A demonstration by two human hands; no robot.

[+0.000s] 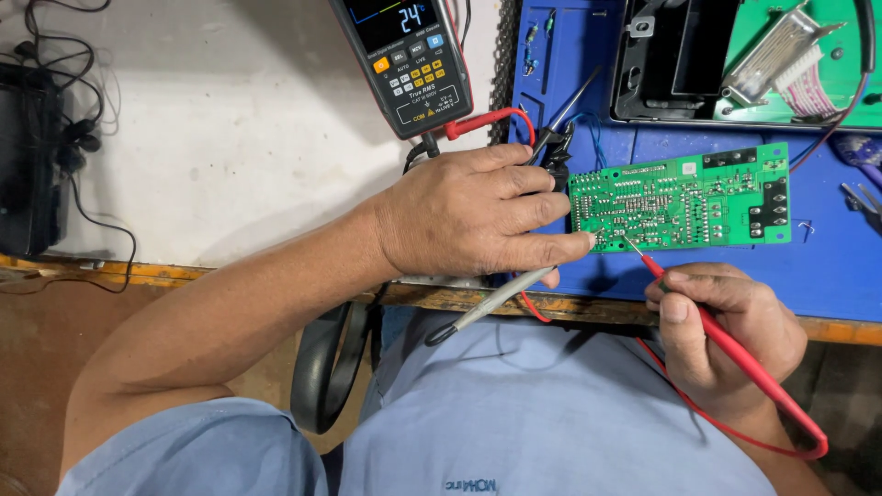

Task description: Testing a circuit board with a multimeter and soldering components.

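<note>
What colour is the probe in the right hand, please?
Red, seen in the head view: probe, right hand.

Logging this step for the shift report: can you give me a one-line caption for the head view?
Left hand steadies a green circuit board on a blue mat while right hand touches a red probe to it.

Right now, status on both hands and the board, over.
Left hand steadies green circuit board at its left edge. Right hand grips red probe, tip on board's lower left. Nothing blocking; multimeter behind.
</note>
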